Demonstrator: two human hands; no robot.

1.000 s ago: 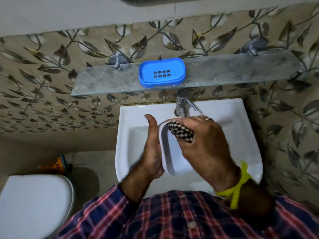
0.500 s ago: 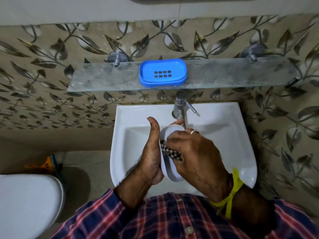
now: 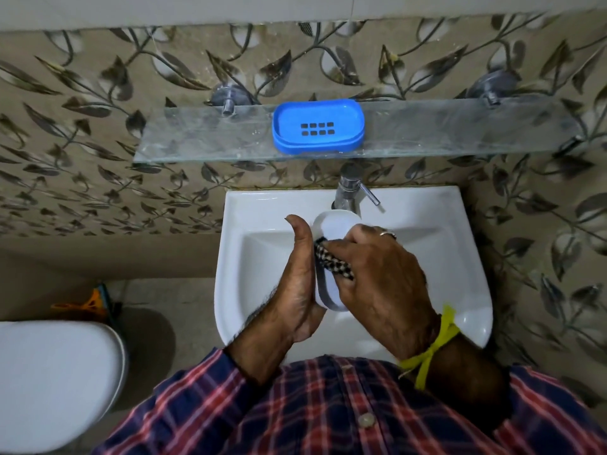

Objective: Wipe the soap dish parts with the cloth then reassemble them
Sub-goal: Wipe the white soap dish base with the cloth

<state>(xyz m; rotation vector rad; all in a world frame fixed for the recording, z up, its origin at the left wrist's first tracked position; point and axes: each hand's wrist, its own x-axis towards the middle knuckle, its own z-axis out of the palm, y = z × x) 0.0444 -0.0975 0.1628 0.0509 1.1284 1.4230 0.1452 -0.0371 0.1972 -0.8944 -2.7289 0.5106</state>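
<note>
Over the white sink (image 3: 460, 290) my left hand (image 3: 297, 290) holds a white oval soap dish part (image 3: 335, 224) on its edge, thumb up along its left side. My right hand (image 3: 384, 280) grips a black-and-white checked cloth (image 3: 333, 262) and presses it against the inside of that white part. The blue soap dish part (image 3: 318, 126), with drain slots in its floor, lies on the glass shelf (image 3: 460, 133) above the tap. The lower end of the white part is hidden behind my hands.
A chrome tap (image 3: 348, 188) stands at the sink's back edge, just beyond the white part. A white toilet lid (image 3: 49, 382) is at the lower left, with an orange brush (image 3: 92, 302) behind it. Leaf-patterned tiles cover the wall.
My right hand has drawn the cloth down from the white part's upper end to its middle. The white part stays held in my left hand over the sink.
</note>
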